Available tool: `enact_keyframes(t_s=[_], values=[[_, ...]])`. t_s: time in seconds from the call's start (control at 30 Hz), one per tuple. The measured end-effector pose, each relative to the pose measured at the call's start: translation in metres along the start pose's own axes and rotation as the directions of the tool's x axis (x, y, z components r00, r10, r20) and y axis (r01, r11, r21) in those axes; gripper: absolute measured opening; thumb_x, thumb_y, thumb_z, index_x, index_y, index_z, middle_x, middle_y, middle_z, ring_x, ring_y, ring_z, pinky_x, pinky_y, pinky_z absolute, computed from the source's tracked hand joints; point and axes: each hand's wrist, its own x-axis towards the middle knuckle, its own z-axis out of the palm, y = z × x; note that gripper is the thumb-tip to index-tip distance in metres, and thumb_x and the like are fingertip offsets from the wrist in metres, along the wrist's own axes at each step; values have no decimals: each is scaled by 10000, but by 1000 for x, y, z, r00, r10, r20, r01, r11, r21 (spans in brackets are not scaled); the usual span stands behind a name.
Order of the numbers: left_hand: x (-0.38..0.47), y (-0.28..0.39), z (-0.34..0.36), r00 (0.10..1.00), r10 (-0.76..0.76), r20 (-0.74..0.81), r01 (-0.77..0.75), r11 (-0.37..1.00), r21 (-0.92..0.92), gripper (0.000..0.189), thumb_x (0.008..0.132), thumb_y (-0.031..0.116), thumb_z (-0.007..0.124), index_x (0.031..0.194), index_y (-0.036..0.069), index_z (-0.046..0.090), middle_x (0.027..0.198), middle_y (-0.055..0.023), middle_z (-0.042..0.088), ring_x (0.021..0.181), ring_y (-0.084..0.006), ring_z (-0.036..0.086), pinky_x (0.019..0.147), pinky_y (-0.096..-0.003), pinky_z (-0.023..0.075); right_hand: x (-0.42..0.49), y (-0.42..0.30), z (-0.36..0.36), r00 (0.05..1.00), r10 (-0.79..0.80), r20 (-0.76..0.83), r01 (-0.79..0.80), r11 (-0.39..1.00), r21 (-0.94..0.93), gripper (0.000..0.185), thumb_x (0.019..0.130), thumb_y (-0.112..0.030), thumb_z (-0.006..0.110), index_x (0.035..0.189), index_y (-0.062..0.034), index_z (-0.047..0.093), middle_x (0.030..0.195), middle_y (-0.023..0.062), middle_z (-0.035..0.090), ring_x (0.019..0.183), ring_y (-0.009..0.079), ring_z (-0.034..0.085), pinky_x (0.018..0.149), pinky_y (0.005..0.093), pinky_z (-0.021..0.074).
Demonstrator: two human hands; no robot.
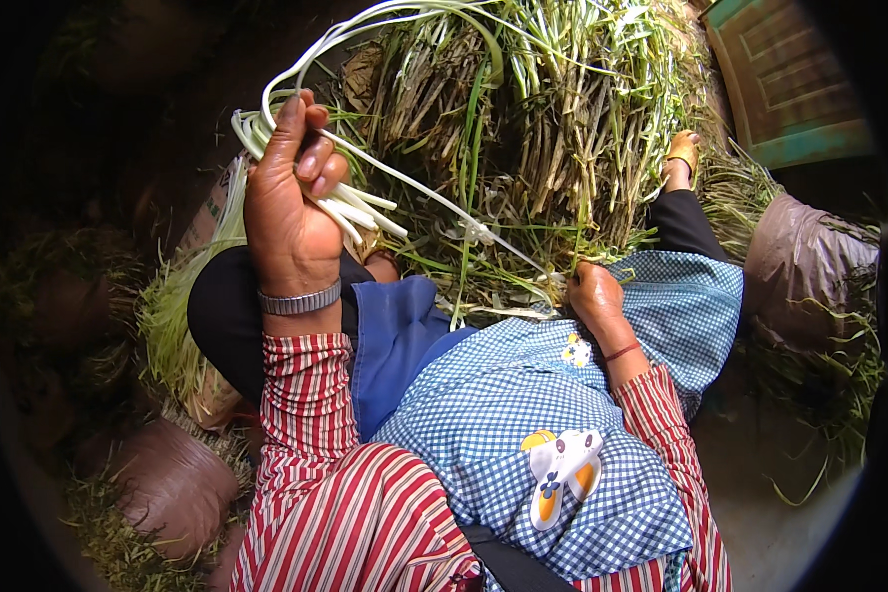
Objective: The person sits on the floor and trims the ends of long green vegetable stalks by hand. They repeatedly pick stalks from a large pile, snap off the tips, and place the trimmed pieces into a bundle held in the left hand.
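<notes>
In my raised left hand point(296, 200) is a folded bunch of pale green stalks point(355, 209); their cut ends stick out beside the palm and their long tops arch away over the fingers. A single white stalk point(414, 180) slants from this hand down toward my right hand point(596, 296). Low by the checked apron point(488, 392), my right hand is closed on thin green strands point(579, 248). Its fingertips are partly hidden, so whether it also grips the white stalk's end is unclear. Loose green and whitish scraps point(481, 288) lie between my legs.
A large heap of uncleaned stalks point(562, 148) with brown dry ends lies ahead. Pale cleaned stalks point(192, 318) rest left of my knee. Plastic-wrapped bundles point(806, 274) stand on the right, another wrapped bundle point(174, 481) at lower left. A wooden panel point(792, 74) is at upper right.
</notes>
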Motion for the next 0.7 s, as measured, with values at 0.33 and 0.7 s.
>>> enact_keyframes(t_s=[0.33,0.7], values=[[-1,37,-5,994,33,106,-15,986,-167,185,962,139,588,1048,-23,611,867,-56,606,506,-24,362,431,-168,295,1,9,3,1000,-12,11,13,997,-75,180,792,-184,592,825,-23,666,841,213,671,813,398,650,736,481,515],[-8,33,-5,983,-33,178,67,980,-186,179,950,123,602,1046,-28,608,866,-52,596,498,-24,364,430,-164,283,-50,-58,-97,850,-482,-214,506,860,73,246,789,-66,707,1016,-41,615,929,112,676,694,272,673,611,351,526]])
